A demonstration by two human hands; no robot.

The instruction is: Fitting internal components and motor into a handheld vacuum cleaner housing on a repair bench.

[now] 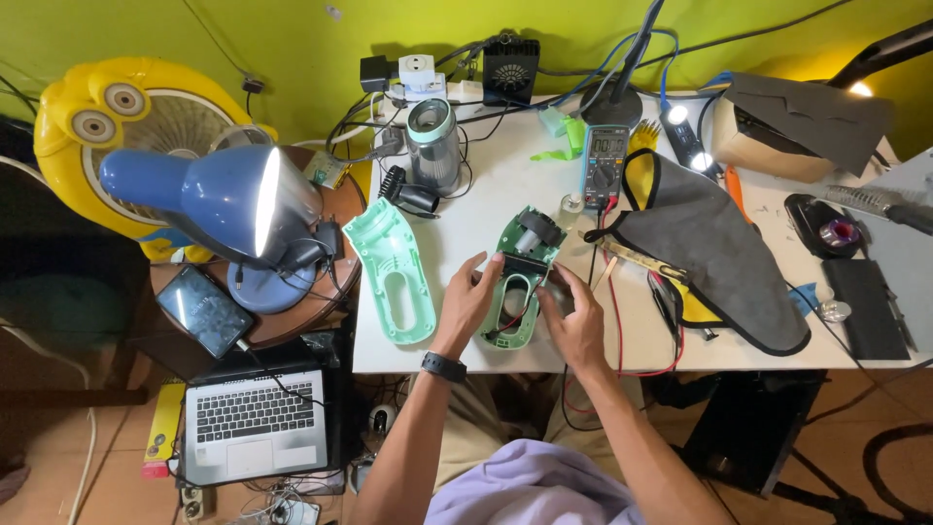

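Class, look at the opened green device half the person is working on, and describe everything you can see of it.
The opened green device half lies flat on the white table, inner side up, narrow end toward the person. It looks like pale green plastic, with an oval handle opening. A small motor and a dark block sit in its upper part, and red and black wires run down inside. The left hand touches its left edge; the right hand touches its right side. A matching empty shell lies apart, to its left.

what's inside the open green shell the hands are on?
Inside the green shell: a grey motor at the far end, a black block below it, and red and black wires in the handle loop. The hands cover both side edges.
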